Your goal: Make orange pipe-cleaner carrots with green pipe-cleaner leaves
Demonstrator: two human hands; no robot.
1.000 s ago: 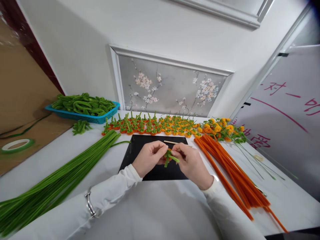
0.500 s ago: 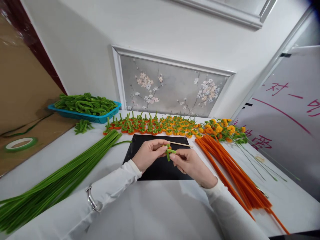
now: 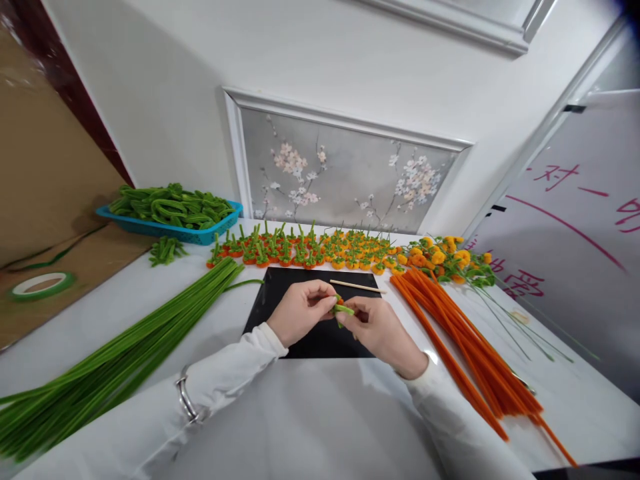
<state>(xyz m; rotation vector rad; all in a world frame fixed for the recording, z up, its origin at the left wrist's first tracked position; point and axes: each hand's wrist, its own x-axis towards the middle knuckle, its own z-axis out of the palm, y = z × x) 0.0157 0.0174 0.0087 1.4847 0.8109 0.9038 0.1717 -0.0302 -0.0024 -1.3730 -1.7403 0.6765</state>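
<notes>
Over the black mat [image 3: 310, 343], both hands meet at a small pipe-cleaner pumpkin [image 3: 340, 301], orange with green strips on it. My left hand [image 3: 303, 308] pinches its orange part from the left, fingers closed. A green pipe-cleaner strip [image 3: 346, 309] on the pumpkin is caught between the thumb and fingers of my right hand [image 3: 383, 330]. Much of the pumpkin is hidden by the fingertips. A thin wooden stick [image 3: 357, 287] lies on the mat just behind the hands.
Rows of small orange pumpkins with green tops [image 3: 285, 253] stand behind the mat. Green pipe cleaners [image 3: 135, 340] lie left, orange ones [image 3: 470, 347] right. Further back are a blue basket [image 3: 200, 235] of green pieces, yellow-orange flowers [image 3: 437, 258] and a tape roll [image 3: 43, 285].
My right hand has shifted slightly left and its fingers have closed in on the green strip. The pumpkin has turned a little, and the strip that hung down is now mostly covered.
</notes>
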